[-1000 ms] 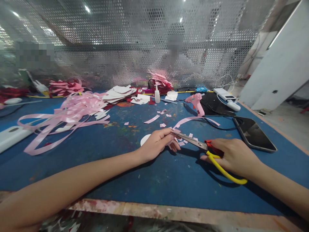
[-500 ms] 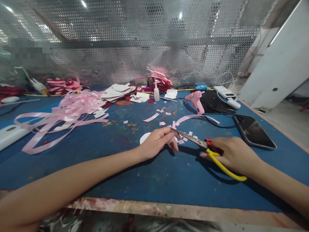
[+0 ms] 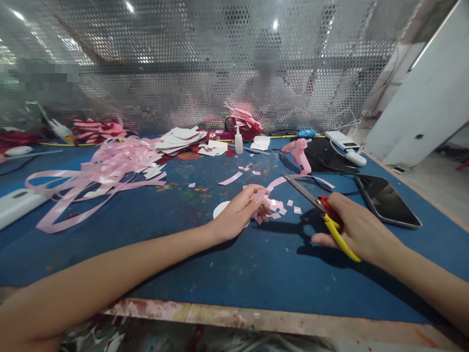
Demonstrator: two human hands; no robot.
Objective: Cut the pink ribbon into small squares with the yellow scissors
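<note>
My left hand (image 3: pixel 244 208) is closed over the middle of the table, pinching a pink ribbon piece (image 3: pixel 261 193) at the fingertips; how much of it is tucked in the fingers is hidden. Beneath that hand a white disc (image 3: pixel 220 209) lies partly covered. Small pink ribbon squares (image 3: pixel 283 211) are scattered just right of the fingers. My right hand (image 3: pixel 353 227) grips scissors (image 3: pixel 311 198) with red and yellow handles, blades pointing up and left, apart from the ribbon. A longer pink ribbon strip (image 3: pixel 280 181) curves behind the fingertips.
Tangled pink ribbon (image 3: pixel 124 156) and white cut sheets (image 3: pixel 179 139) lie at the left back. A pink glue gun (image 3: pixel 300 155), a small bottle (image 3: pixel 239 142) and a phone (image 3: pixel 388 200) are farther right. A perforated metal screen (image 3: pixel 205 63) stands behind the table.
The scissors have moved right, away from my left hand, and their blades now tilt more upward. My left hand has stayed nearly in place, its fingers curled a little differently.
</note>
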